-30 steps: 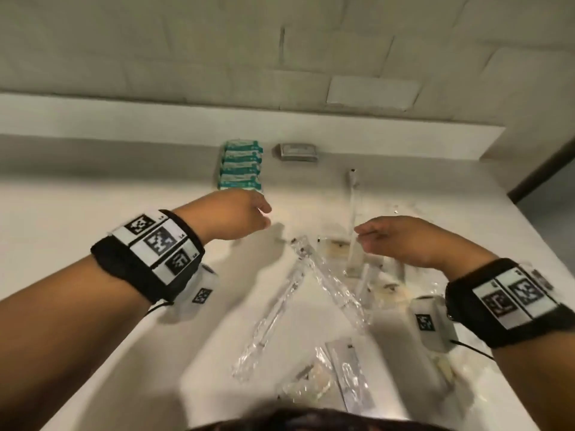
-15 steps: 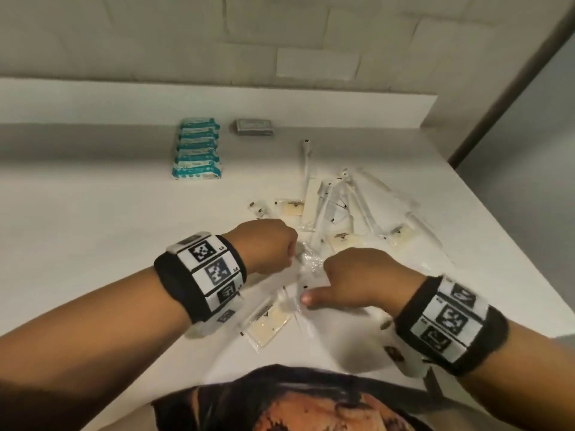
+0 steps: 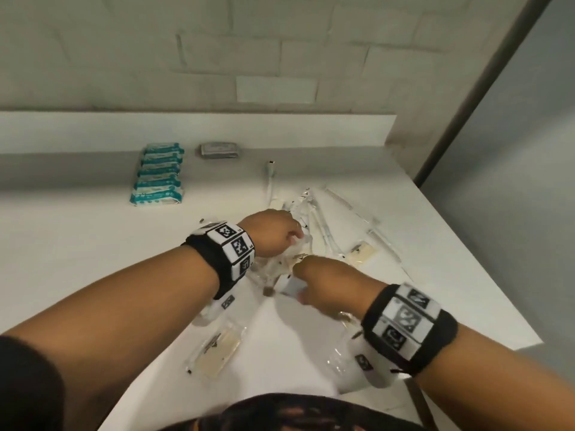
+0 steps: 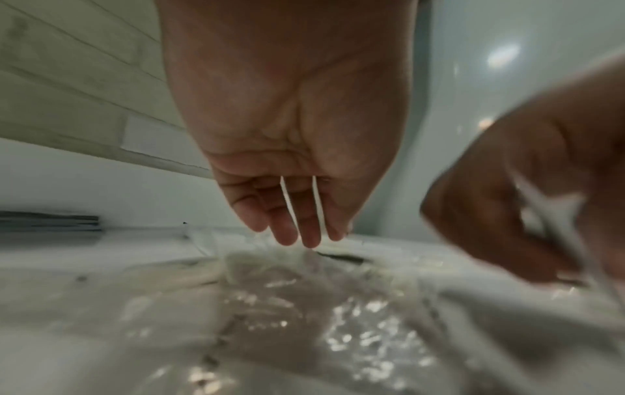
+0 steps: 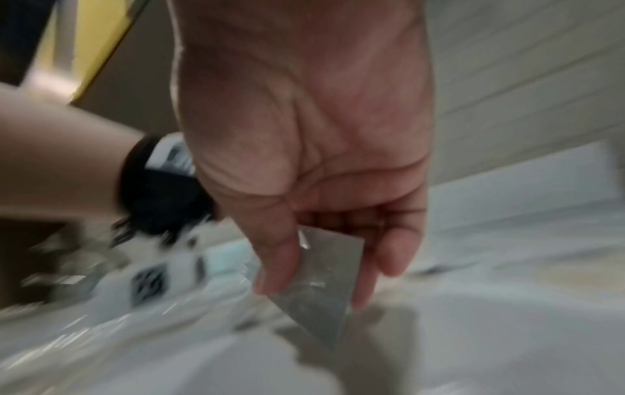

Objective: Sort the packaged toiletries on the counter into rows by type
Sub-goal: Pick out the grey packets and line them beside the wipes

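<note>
Head view: on the white worktop (image 3: 77, 244), teal packs (image 3: 158, 175) lay in a row near the back edge, a grey pack (image 3: 219, 149) beside them. Clear sachets (image 3: 329, 231) sprawled unsorted toward the right edge. Both hands worked at the pile's near side.

Left wrist view: the left hand (image 4: 290, 149) had its fingers (image 4: 287, 229) curled downward round two thin white sticks (image 4: 317, 205), above crinkled film (image 4: 304, 307).

Right wrist view: the right hand (image 5: 314, 149) pinched a flat clear packet (image 5: 324, 288) between thumb and fingers, blurred.

Judging by the glare, these wrappers are light, limp and slippery; pinching a sealed edge should hold best.
</note>
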A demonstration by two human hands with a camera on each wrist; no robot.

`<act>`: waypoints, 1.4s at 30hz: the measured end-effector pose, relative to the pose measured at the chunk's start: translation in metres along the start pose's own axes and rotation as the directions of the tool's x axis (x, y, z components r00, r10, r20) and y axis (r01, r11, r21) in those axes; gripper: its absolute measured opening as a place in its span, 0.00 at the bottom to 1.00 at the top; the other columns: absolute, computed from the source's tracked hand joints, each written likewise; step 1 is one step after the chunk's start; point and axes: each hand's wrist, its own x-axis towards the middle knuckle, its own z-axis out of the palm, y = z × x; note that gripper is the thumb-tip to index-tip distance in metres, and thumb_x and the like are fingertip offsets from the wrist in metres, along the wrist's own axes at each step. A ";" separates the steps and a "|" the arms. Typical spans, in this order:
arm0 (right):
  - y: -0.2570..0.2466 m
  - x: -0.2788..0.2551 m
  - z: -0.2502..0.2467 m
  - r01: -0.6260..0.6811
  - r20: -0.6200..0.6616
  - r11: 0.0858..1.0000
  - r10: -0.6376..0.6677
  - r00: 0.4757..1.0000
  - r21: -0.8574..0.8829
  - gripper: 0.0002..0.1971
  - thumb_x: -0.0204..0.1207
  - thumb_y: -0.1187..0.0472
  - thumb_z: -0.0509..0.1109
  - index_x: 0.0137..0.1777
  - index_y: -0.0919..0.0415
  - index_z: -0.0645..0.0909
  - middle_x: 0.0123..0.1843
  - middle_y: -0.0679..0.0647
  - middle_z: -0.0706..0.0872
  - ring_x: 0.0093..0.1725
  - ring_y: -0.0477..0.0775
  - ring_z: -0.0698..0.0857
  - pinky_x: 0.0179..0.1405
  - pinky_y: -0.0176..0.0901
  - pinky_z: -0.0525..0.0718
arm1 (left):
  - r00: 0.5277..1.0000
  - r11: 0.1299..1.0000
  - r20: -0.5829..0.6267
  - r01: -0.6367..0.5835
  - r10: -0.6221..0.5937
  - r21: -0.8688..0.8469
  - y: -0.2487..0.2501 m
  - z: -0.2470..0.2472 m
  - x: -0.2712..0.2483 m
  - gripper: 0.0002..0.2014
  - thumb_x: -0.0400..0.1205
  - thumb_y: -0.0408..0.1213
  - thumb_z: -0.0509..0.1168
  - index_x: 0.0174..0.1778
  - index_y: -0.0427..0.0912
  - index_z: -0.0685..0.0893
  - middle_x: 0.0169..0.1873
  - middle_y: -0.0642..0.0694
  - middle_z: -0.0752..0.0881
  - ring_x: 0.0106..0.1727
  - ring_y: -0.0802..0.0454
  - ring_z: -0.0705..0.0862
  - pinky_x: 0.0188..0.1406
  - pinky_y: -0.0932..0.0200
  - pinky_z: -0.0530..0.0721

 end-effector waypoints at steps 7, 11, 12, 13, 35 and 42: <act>0.126 -0.050 -0.047 -0.312 -0.025 0.919 0.327 0.945 0.240 0.17 0.76 0.65 0.68 0.64 0.56 0.73 0.51 0.52 0.83 0.43 0.55 0.82 0.39 0.43 0.79 | 0.992 0.931 -0.070 0.119 -0.101 0.345 0.006 0.001 0.020 0.16 0.82 0.45 0.57 0.60 0.47 0.84 0.56 0.42 0.80 0.57 0.41 0.78 0.46 0.53 0.72; 0.146 -0.067 -0.025 -0.299 0.216 0.950 0.275 0.937 0.088 0.24 0.68 0.59 0.77 0.62 0.55 0.73 0.50 0.49 0.83 0.41 0.51 0.83 0.32 0.41 0.79 | 0.993 0.888 -0.028 0.116 -0.115 0.445 0.009 0.000 0.034 0.20 0.79 0.47 0.63 0.68 0.54 0.78 0.58 0.44 0.78 0.59 0.42 0.76 0.49 0.54 0.70; 0.146 -0.068 -0.017 -0.276 0.235 0.961 0.261 0.936 0.031 0.27 0.67 0.56 0.79 0.63 0.53 0.72 0.49 0.46 0.80 0.40 0.48 0.80 0.29 0.39 0.74 | 0.991 0.878 -0.036 0.132 -0.130 0.460 0.010 0.001 0.036 0.20 0.79 0.50 0.63 0.68 0.52 0.78 0.58 0.44 0.78 0.60 0.42 0.77 0.50 0.53 0.72; 0.147 -0.067 -0.011 -0.248 0.232 0.969 0.244 0.941 -0.015 0.28 0.65 0.54 0.80 0.63 0.52 0.71 0.48 0.45 0.77 0.40 0.47 0.78 0.28 0.37 0.70 | 0.987 0.869 -0.053 0.157 -0.150 0.469 0.013 0.003 0.038 0.22 0.78 0.53 0.63 0.67 0.51 0.79 0.58 0.44 0.78 0.60 0.42 0.77 0.51 0.52 0.73; 0.127 0.043 -0.057 0.030 0.103 0.993 -0.018 0.995 -0.114 0.29 0.76 0.67 0.64 0.76 0.45 0.71 0.70 0.46 0.80 0.55 0.47 0.78 0.41 0.36 0.71 | 0.974 0.941 -0.013 0.222 -0.226 0.254 0.021 0.010 0.035 0.10 0.78 0.49 0.67 0.50 0.48 0.81 0.51 0.48 0.82 0.55 0.46 0.78 0.51 0.53 0.75; 0.140 0.041 -0.080 -0.058 0.064 0.989 0.067 0.996 -0.133 0.22 0.80 0.58 0.65 0.75 0.53 0.73 0.71 0.52 0.80 0.66 0.56 0.80 0.60 0.45 0.78 | 0.961 0.956 -0.095 0.270 -0.261 0.110 0.009 -0.018 0.061 0.12 0.78 0.48 0.67 0.52 0.46 0.80 0.47 0.46 0.85 0.53 0.43 0.83 0.46 0.55 0.76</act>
